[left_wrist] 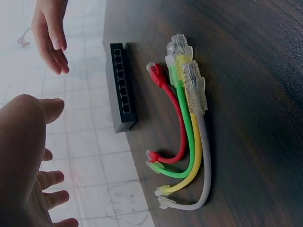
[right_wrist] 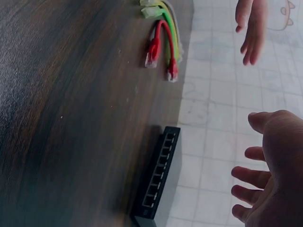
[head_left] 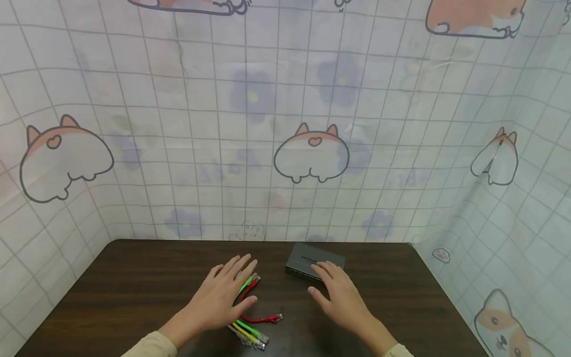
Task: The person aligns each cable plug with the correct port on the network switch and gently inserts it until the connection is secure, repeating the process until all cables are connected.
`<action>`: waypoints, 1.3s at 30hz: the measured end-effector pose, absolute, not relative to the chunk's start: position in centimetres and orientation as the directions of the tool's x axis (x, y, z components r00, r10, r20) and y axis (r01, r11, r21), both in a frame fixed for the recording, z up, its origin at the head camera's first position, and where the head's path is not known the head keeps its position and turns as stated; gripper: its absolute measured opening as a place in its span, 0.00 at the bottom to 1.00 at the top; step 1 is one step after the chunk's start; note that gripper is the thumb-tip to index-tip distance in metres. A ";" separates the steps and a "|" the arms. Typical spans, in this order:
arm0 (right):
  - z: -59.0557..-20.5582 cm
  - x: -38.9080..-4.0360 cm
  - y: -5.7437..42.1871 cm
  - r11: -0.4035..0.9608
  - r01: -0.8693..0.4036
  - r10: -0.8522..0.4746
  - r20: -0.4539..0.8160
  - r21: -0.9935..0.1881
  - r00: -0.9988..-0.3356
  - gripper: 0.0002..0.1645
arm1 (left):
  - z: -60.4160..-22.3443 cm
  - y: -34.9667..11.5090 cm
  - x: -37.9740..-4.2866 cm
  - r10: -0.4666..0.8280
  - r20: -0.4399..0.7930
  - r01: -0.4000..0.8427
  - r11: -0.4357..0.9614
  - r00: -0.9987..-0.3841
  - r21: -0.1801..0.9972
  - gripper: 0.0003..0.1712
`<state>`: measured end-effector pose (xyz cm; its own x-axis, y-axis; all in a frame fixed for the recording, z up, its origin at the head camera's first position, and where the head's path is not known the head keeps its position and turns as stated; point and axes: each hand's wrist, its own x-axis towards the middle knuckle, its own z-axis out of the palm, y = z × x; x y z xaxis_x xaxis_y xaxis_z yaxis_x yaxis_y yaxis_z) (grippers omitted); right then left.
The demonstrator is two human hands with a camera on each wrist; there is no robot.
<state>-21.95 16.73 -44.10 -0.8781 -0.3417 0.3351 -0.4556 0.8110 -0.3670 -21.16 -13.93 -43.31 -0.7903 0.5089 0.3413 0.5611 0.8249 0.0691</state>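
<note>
Four short network cables lie curved side by side on the table: a red cable (left_wrist: 181, 124), a green cable (left_wrist: 189, 135), a yellow cable (left_wrist: 197, 153) and a grey cable (left_wrist: 207, 161), each with clear plugs. My left hand (head_left: 220, 295) hovers over them with fingers spread, hiding their middles in the head view. A dark grey network switch (head_left: 301, 258) marked NETGEAR sits farther back, its row of ports (right_wrist: 160, 170) facing me. In front of it my right hand (head_left: 341, 300) hovers, overlapping its near right corner in the head view. Both hands hold nothing.
The dark wooden table (head_left: 147, 277) has rounded back corners. Behind it and along both sides hangs a white gridded curtain (head_left: 308, 208) printed with cartoon corgis and blue flowers. Pale sleeves (head_left: 153, 345) cover my forearms.
</note>
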 end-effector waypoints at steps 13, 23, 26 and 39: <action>-45.2 -22.9 17.7 0.837 -0.410 -0.300 0.323 -0.361 -0.897 0.31 | -43.7 -14.0 -21.4 0.500 0.287 0.548 0.829 -0.817 0.113 0.42; -45.9 -23.5 18.5 0.847 -0.393 -0.286 0.316 -0.358 -0.905 0.32 | -44.2 -14.0 -21.8 0.501 0.271 0.545 0.831 -0.822 0.114 0.42; -46.0 -23.6 18.6 0.853 -0.388 -0.284 0.314 -0.350 -0.906 0.32 | -44.5 -14.1 -22.0 0.502 0.256 0.542 0.833 -0.826 0.113 0.42; -46.4 -24.0 18.9 0.851 -0.386 -0.278 0.319 -0.356 -0.906 0.32 | -45.3 -14.2 -22.4 0.503 0.206 0.536 0.831 -0.839 0.153 0.41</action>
<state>-23.98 18.91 -46.41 -0.9062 -0.2780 0.3187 -0.3862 0.8509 -0.3561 -22.43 -14.23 -45.29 -0.8393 0.5033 0.2058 0.5355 0.8306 0.1526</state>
